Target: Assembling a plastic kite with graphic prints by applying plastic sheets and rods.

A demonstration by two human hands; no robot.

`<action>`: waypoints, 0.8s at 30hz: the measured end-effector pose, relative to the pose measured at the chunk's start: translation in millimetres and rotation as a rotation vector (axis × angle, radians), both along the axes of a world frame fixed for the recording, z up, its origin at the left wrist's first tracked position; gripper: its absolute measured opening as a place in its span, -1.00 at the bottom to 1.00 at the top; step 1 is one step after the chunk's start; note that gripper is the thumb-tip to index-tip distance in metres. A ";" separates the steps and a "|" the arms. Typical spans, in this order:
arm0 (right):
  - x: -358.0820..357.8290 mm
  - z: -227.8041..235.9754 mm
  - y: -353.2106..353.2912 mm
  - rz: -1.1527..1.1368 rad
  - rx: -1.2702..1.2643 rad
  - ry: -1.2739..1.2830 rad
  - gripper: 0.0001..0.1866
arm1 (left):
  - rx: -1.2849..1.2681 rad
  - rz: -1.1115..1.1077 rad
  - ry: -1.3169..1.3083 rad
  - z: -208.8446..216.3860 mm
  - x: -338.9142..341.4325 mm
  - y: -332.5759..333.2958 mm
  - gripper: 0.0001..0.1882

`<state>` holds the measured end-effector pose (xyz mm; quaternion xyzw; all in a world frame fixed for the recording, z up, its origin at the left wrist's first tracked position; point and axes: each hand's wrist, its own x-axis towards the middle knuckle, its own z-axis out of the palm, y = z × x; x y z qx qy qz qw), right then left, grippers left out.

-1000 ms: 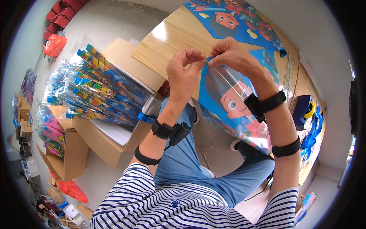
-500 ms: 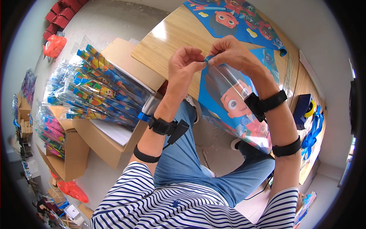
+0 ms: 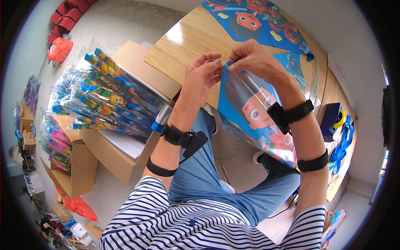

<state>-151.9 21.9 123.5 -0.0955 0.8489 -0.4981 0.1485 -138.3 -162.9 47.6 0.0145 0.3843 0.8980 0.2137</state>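
A blue kite point(image 3: 252, 110) with a large cartoon face hangs off the table edge towards my lap. A glossy, see-through sheen lies over part of it. My right hand point(image 3: 254, 60) pinches the kite's narrow upper corner between thumb and fingers. Close to that corner, on its left, is my left hand point(image 3: 202, 75), its fingers curled and the thumb against the index finger. What sits in that pinch, if anything, is too small to make out. Another blue cartoon-printed kite point(image 3: 237, 21) lies flat at the far side of the table.
The wooden table point(image 3: 183, 46) has thin rods point(image 3: 317, 77) and blue ribbon point(image 3: 342, 143) on its right side. To the left, an open cardboard box point(image 3: 112, 156) stands beside a heap of long bagged printed packages point(image 3: 110, 93). A red plastic bag point(image 3: 79, 208) lies on the floor.
My left thumb has come up and away from the kite's corner, and the left hand's fingers have curled differently. My right hand keeps its pinch, almost unmoved.
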 end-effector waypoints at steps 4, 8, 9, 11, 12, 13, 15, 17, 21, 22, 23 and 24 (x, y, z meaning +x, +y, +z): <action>0.9 -1.3 0.6 -0.006 -0.023 0.003 -0.86 | -0.001 -0.044 -0.027 -2.9 -5.5 0.7 -0.69; 2.1 -1.1 -1.4 -0.022 -0.028 -0.013 -0.85 | 0.010 -0.075 -0.079 -8.1 -9.1 -0.1 -0.69; 2.4 -0.7 -3.1 -0.022 -0.027 -0.012 -0.85 | 0.038 -0.075 -0.082 -9.1 -9.3 -0.7 -0.69; 2.7 -0.4 -2.4 -0.024 -0.027 -0.011 -0.84 | 0.058 -0.079 -0.086 -9.1 -10.4 0.6 -0.69; 2.8 -0.4 -2.1 -0.025 -0.025 -0.009 -0.84 | 0.060 -0.057 -0.069 -9.2 -11.4 1.1 -0.69; 2.7 -0.8 -1.4 -0.025 -0.026 -0.009 -0.84 | 0.062 -0.035 -0.052 -8.5 -11.7 1.5 -0.70; 2.3 -1.9 -0.3 -0.010 -0.023 -0.019 -0.84 | 0.061 0.010 -0.001 -7.1 -10.5 2.6 -0.70; 3.2 -1.6 0.1 -0.004 -0.011 -0.009 -0.84 | 0.060 0.055 0.049 -4.5 -8.9 5.6 -0.70; 3.9 2.3 -2.3 0.016 -0.061 -0.035 -0.85 | -0.076 0.252 0.240 0.6 -5.6 12.4 -0.70; 4.1 2.9 -2.0 0.016 -0.061 -0.036 -0.85 | -0.127 0.302 0.283 1.6 -5.0 13.9 -0.70; 4.1 3.4 -1.6 0.023 -0.034 -0.028 -0.88 | -0.127 0.302 0.283 2.5 -4.2 15.1 -0.70; 4.1 3.5 -1.2 0.031 -0.006 -0.020 -0.90 | -0.164 0.322 0.311 3.4 -3.1 15.9 -0.69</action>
